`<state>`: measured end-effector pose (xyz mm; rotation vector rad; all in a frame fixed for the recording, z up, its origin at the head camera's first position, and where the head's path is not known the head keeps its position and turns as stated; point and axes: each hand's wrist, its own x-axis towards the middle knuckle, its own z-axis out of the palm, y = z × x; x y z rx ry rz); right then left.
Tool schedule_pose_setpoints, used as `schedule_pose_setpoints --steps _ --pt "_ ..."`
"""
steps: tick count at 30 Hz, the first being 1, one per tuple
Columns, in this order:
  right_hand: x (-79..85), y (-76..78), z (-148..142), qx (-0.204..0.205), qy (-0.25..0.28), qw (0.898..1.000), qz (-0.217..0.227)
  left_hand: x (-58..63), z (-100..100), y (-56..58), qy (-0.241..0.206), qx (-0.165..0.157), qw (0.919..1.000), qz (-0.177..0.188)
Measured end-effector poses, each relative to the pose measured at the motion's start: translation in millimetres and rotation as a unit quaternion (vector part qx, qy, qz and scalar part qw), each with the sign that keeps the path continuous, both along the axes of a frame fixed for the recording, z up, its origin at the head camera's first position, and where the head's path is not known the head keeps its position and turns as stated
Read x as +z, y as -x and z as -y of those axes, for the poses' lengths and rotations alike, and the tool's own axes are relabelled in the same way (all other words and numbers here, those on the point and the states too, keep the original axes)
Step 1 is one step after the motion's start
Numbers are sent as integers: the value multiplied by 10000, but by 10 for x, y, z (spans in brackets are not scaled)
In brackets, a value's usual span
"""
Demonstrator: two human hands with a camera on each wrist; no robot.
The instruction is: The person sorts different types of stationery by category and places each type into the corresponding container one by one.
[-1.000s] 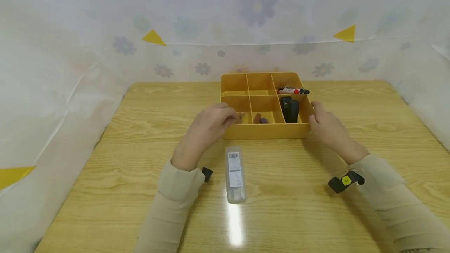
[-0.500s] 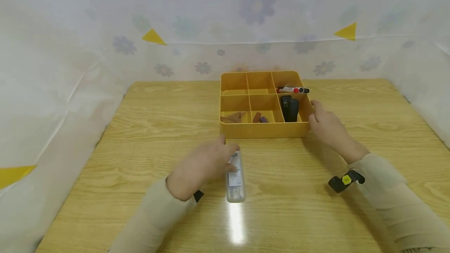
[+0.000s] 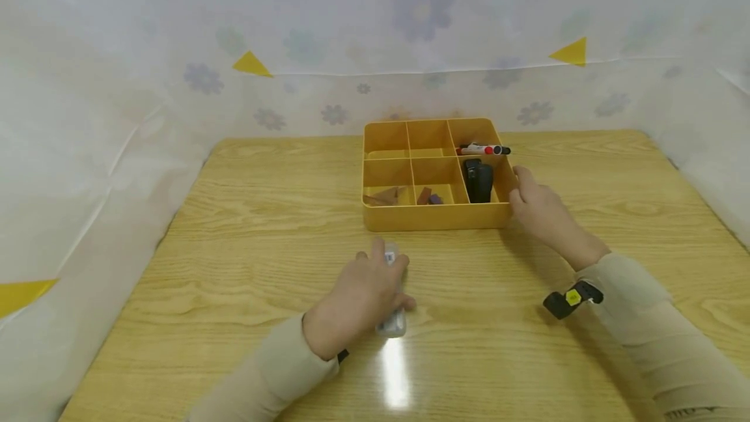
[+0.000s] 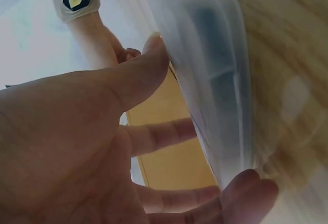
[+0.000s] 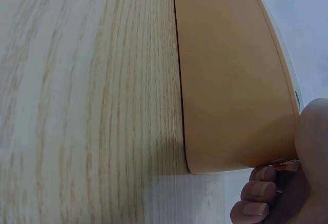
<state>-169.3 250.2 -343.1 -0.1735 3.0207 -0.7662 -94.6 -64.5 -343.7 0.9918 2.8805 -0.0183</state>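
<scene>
A translucent plastic pencil case [image 3: 392, 325] with a white label lies lengthwise on the table in front of the box. My left hand [image 3: 366, 292] reaches over it, covering its middle in the head view. Up close in the left wrist view, the thumb and fingers bracket the case [image 4: 210, 70], with dark shapes showing through its wall. My right hand [image 3: 545, 217] holds the front right corner of a yellow compartment box [image 3: 436, 219]. In the right wrist view its fingers [image 5: 256, 190] curl against the box's side, thumb at the rim.
Inside the box are markers [image 3: 483, 149], a black stapler-like thing [image 3: 478, 181], small reddish and purple blocks [image 3: 430, 197] and brown pointed pieces [image 3: 387, 196]. Behind the wooden table [image 3: 263, 213] hangs a flowered white curtain [image 3: 328, 31].
My left hand has come away from the box's front left corner, down and nearer to me, onto the pencil case. My right hand stays at the box's right corner.
</scene>
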Motion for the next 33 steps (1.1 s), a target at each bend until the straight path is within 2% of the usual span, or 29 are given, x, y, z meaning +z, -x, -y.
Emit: schedule_pose_setpoints --steps 3,7,10,14,18,26,33 --pt "-1 -2 0 -1 3 10000 4 -24 -25 -12 -32 -59 9996 -271" --pt "-1 1 11 -14 37 10000 73 -31 -52 -20 -142 50 9995 -289" --pt "2 -2 14 -42 49 9999 160 -34 -85 -26 26 144 9995 -289" --pt "13 -7 20 -89 16 9997 242 -48 -130 -41 403 99 9970 -653" --pt "24 -6 23 -106 -26 9996 246 -63 -153 -64 473 57 9939 -998" --pt "21 -9 14 -125 -44 9996 255 -55 -148 -81 441 10 9952 -877" --pt "2 2 8 -109 -7 9997 220 -15 -101 -75 56 -39 9990 -448"
